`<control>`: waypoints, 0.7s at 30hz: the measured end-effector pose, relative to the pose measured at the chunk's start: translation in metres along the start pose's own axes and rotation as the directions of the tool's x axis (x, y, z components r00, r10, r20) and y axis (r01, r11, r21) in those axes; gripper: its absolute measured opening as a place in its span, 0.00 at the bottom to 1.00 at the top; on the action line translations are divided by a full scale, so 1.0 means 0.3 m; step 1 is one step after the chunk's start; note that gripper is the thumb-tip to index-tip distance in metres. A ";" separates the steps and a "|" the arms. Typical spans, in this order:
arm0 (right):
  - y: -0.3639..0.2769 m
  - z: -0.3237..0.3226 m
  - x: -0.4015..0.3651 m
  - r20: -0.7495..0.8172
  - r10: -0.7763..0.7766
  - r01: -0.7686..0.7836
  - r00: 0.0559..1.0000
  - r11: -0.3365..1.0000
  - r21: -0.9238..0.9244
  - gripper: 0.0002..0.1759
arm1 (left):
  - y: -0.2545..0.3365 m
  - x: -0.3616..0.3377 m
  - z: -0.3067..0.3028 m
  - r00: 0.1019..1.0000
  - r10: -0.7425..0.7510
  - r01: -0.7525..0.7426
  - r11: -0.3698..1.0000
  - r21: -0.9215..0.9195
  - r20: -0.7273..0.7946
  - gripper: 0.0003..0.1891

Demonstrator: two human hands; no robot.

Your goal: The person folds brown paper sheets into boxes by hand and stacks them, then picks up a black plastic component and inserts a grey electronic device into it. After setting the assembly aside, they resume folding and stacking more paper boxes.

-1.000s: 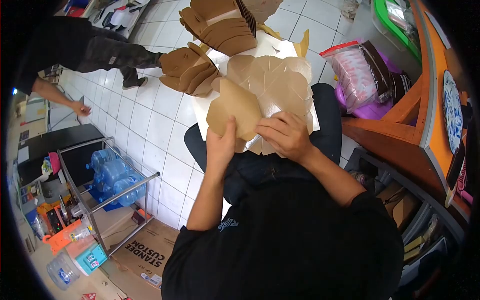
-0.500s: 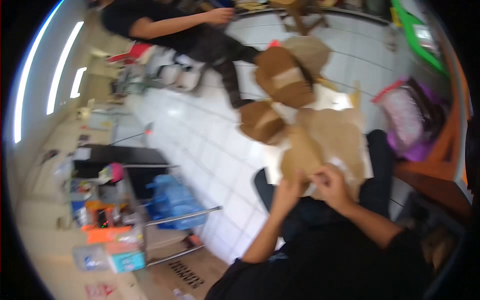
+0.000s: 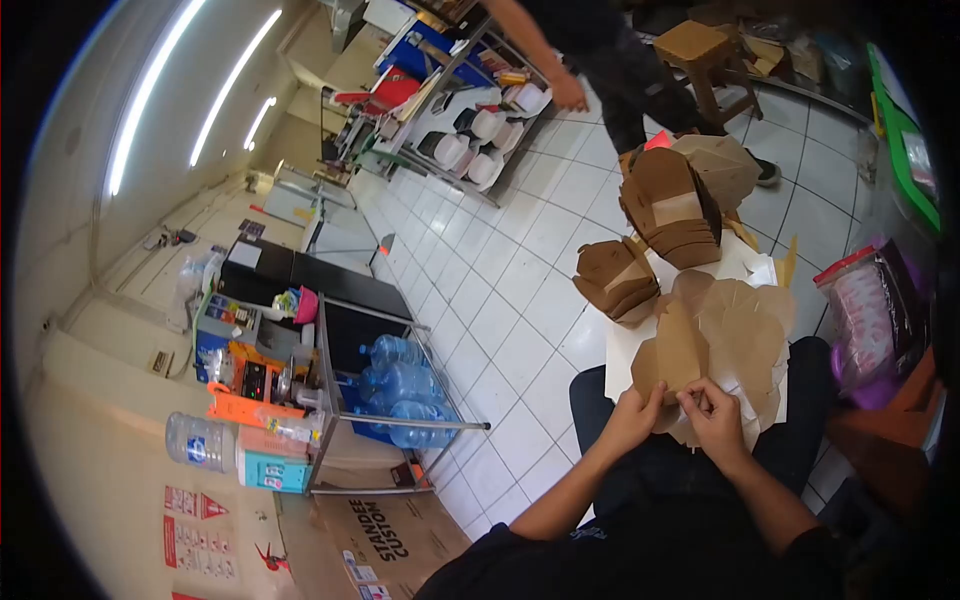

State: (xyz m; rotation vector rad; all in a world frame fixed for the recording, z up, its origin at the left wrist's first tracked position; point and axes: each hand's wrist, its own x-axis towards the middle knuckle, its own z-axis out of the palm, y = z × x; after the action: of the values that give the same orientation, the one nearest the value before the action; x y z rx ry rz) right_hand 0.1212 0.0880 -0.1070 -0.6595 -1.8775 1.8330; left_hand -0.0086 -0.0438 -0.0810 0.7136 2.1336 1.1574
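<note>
Over a white surface [image 3: 620, 345] at my lap, a partly folded brown cardboard food box [image 3: 675, 345] stands between my hands. My left hand [image 3: 637, 415] is closed on its near left corner. The fingers of my right hand [image 3: 712, 410] pinch together at the near right corner, the tips partly hidden. Under and to the right of this box lie flat, unfolded cardboard box blanks [image 3: 750, 320]. Beyond it are a small stack of folded boxes [image 3: 612, 280] and a taller nested stack [image 3: 675, 215].
Another person [image 3: 620, 65] stands on the tiled floor near a wooden stool [image 3: 693, 45]. To my left is a metal rack with blue water jugs [image 3: 405, 390] and a large carton [image 3: 385, 545]. A plastic-wrapped pack [image 3: 860, 310] lies at the right.
The view has turned, shifting the scene, and is sharper. The other person's arm now hangs lower. Both my hands stay at the near edge of the cardboard food box.
</note>
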 end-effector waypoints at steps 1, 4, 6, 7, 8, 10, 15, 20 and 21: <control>0.006 0.005 0.006 -0.005 0.009 -0.009 1.000 1.000 0.007 0.08 | 0.011 0.004 -0.005 0.999 -0.024 0.023 0.999 0.044 0.034 0.22; 0.077 0.033 -0.004 -0.071 -0.018 0.022 0.997 0.998 0.057 0.07 | 0.016 -0.015 -0.016 0.993 -0.042 0.023 0.986 0.164 0.112 0.23; 0.127 0.018 -0.029 -0.063 0.006 -0.002 0.998 0.998 0.057 0.06 | -0.015 0.012 0.007 0.989 0.073 -0.091 0.985 0.147 0.126 0.23; 0.175 0.006 -0.036 -0.045 -0.012 0.016 0.999 0.996 0.085 0.06 | -0.024 -0.001 0.029 0.988 0.109 -0.119 0.989 0.082 0.113 0.23; 0.183 -0.008 -0.036 -0.051 0.002 0.002 0.999 0.997 0.074 0.06 | -0.026 -0.012 0.057 0.985 0.146 -0.153 0.985 0.083 0.088 0.25; 0.114 -0.055 -0.025 -0.002 0.041 -0.041 0.999 0.993 0.110 0.07 | 0.032 0.017 0.055 0.986 0.098 -0.126 0.965 0.229 0.132 0.27; 0.145 -0.135 0.021 0.097 0.002 -0.010 0.995 0.996 0.085 0.06 | -0.011 0.067 0.126 0.982 0.166 -0.182 0.959 0.218 0.090 0.32; 0.352 -0.181 0.164 0.080 0.016 -0.009 0.997 0.995 -0.096 0.10 | 0.088 0.014 0.052 0.952 0.305 -0.307 0.949 0.066 0.038 0.35; 0.343 -0.161 0.148 0.097 0.105 -0.094 0.990 0.989 -0.113 0.15 | 0.075 0.009 0.048 0.954 0.299 -0.300 0.953 0.050 0.029 0.36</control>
State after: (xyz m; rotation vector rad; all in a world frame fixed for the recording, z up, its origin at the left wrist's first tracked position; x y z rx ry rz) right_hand 0.1190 0.1548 -0.2092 -0.7212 -2.0571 1.8692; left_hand 0.0039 -0.0235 -0.0686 1.1001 2.0948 1.2428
